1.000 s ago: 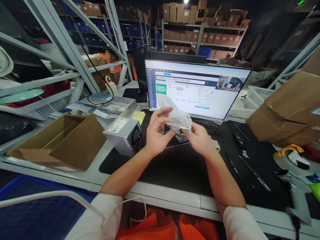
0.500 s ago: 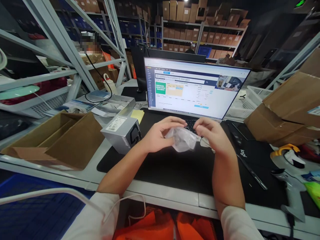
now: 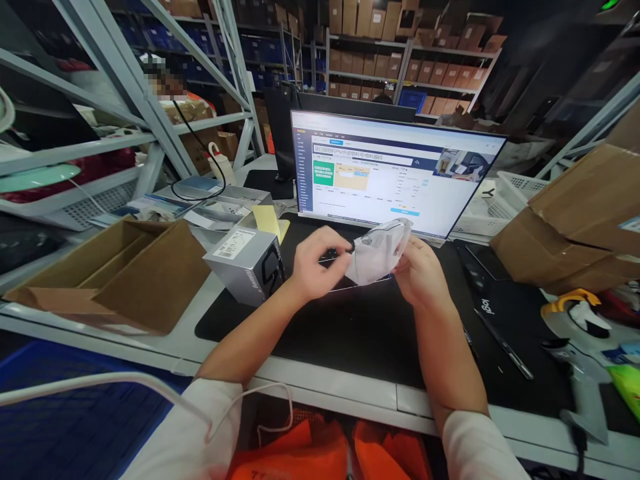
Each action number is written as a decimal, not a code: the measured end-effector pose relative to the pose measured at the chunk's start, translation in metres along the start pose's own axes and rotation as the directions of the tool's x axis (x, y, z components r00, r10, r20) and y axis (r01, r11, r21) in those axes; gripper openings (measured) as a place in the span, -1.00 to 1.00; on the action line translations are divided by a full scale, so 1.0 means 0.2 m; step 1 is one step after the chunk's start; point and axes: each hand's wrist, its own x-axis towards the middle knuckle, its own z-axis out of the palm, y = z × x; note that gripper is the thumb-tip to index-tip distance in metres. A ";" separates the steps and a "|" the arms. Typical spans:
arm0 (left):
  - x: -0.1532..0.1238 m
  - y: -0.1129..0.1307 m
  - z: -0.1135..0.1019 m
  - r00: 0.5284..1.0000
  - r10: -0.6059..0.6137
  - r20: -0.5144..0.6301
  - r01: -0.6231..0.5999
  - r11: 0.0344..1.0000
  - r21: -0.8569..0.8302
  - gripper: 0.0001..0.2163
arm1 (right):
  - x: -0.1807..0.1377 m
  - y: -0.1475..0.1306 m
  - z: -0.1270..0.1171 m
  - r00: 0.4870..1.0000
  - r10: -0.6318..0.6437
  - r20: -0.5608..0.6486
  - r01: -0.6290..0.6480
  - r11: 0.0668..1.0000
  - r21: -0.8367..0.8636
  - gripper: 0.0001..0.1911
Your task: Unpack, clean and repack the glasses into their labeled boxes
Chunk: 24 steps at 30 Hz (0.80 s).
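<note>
A translucent white plastic bag (image 3: 377, 257) is held up over the black desk mat, in front of the monitor. My right hand (image 3: 423, 270) is closed on the bag's right edge, with the thumb in front. At the bag's left end, my left hand (image 3: 317, 263) has its fingers curled in a pinch. A small dark thing (image 3: 351, 247) shows at those fingertips; its kind is too small to tell. Left of my left hand a silver-grey box (image 3: 240, 267) with a white label stands on the mat. A yellow paper (image 3: 267, 220) rises behind it.
An open cardboard box (image 3: 145, 280) sits on the left of the desk. The lit monitor (image 3: 370, 180) stands behind my hands. To the right lie a pen-like metal stick (image 3: 505, 343), a handheld scanner (image 3: 583, 387) and stacked cartons (image 3: 555, 227). A person (image 3: 185, 103) is beyond the rack.
The plastic bag has moved up and to the right and is now gripped by my right hand. My left hand has shifted from around the bag to a pinch at its left end.
</note>
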 end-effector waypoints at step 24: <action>0.08 0.19 -0.14 0.926 0.213 0.312 -0.304 0.911 0.280 -0.89 | -0.07 -0.07 -0.02 0.971 -0.005 0.239 0.109 0.898 -0.426 -0.66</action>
